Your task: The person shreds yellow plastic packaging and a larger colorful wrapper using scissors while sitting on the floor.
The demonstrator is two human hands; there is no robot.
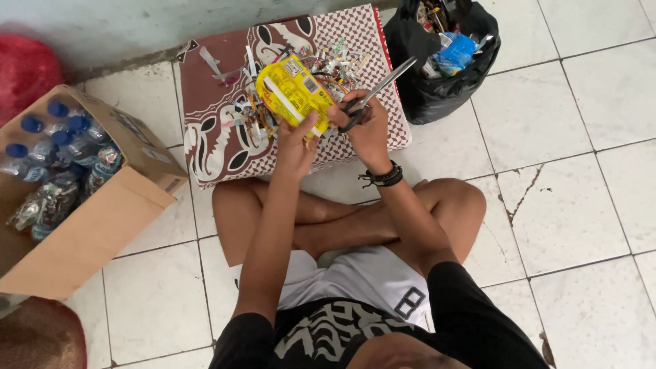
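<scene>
My left hand (295, 147) grips the lower edge of a yellow plastic wrapper (294, 92), holding it up over a patterned cloth (219, 102). My right hand (369, 126) holds a pair of scissors (378, 89) with black handles; its blades are open and point up and right, next to the wrapper's right edge. A pile of cut wrapper strips (328, 68) lies on the cloth behind the wrapper. A black bracelet sits on my right wrist. I sit cross-legged on the tiled floor.
A cardboard box (89, 225) with several plastic bottles stands at the left. A black bag (444, 68) stuffed with wrappers sits at the upper right. A red bag (27, 68) is at the far left by the wall. White floor tiles lie to the right.
</scene>
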